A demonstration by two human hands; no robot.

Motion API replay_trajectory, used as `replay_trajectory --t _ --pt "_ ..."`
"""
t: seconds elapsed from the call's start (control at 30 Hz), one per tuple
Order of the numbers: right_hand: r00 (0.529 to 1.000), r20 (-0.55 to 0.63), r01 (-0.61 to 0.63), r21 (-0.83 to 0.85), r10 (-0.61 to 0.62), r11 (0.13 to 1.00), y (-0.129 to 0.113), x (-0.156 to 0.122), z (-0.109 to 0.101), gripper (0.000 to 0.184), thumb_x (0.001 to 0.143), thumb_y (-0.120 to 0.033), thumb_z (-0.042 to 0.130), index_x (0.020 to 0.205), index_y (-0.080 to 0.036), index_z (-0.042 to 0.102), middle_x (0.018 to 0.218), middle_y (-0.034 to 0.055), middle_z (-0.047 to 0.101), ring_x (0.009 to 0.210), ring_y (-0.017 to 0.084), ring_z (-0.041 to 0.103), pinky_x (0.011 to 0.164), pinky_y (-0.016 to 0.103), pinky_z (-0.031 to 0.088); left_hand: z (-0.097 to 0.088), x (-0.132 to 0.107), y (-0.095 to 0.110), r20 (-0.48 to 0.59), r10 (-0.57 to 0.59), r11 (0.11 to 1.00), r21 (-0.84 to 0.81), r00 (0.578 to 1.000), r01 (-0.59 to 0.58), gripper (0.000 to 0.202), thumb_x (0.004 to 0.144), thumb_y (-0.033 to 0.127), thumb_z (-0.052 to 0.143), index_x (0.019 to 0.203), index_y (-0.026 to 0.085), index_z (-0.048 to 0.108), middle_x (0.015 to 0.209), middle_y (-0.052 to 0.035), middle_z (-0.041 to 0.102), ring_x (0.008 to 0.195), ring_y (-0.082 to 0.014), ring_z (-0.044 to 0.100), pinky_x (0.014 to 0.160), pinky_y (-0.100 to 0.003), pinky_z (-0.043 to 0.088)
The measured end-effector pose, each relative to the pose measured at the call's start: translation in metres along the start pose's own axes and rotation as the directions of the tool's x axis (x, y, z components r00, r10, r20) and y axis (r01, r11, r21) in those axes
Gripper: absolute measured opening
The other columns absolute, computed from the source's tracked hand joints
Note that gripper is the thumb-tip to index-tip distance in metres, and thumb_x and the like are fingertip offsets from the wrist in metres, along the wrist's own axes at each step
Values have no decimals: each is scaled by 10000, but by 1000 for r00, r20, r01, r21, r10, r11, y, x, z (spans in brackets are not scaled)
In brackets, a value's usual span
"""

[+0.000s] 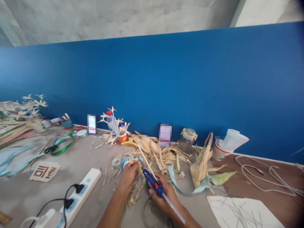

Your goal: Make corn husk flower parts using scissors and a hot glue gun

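Observation:
My right hand [166,191] is wrapped round a blue hot glue gun [153,183], its nozzle pointing up and left. A long translucent glue stick [174,209] sticks out of its back end. My left hand [130,173] is closed in a pinch just left of the nozzle, on a small pale piece [131,160], possibly corn husk. Behind that hand lies a roll of light blue ribbon [123,164], partly covered by the fingers. A thin pale stick [146,160] slants down behind the glue gun; whether my right hand also holds it is unclear.
Dried corn husks [147,144] heap up behind my hands, with a husk bundle [201,164] and blue ribbon [185,190] to the right. A power strip [80,196] lies front left. Paper with thin wires [244,212] is front right. Scissors [51,148] lie left; a blue partition [152,79] stands behind.

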State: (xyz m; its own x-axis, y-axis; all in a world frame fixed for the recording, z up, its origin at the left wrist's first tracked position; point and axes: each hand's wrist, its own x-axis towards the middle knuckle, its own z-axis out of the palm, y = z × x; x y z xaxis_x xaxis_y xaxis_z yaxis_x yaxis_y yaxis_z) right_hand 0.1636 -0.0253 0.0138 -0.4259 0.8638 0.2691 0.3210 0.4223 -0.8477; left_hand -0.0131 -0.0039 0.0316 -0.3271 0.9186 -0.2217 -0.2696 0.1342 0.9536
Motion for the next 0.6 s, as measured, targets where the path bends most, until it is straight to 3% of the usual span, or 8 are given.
replay_trajectory --t 0.6 --pt "1000 7 -5 -29 5 1000 0 -1 0 420 733 -278 529 1134 -160 495 736 47 686 622 188 642 608 261 510 -1 -2 4 -8 5 1000 -1 1000 -5 332 547 409 705 525 202 446 430 106 295 403 -61 238 442 -223 198"
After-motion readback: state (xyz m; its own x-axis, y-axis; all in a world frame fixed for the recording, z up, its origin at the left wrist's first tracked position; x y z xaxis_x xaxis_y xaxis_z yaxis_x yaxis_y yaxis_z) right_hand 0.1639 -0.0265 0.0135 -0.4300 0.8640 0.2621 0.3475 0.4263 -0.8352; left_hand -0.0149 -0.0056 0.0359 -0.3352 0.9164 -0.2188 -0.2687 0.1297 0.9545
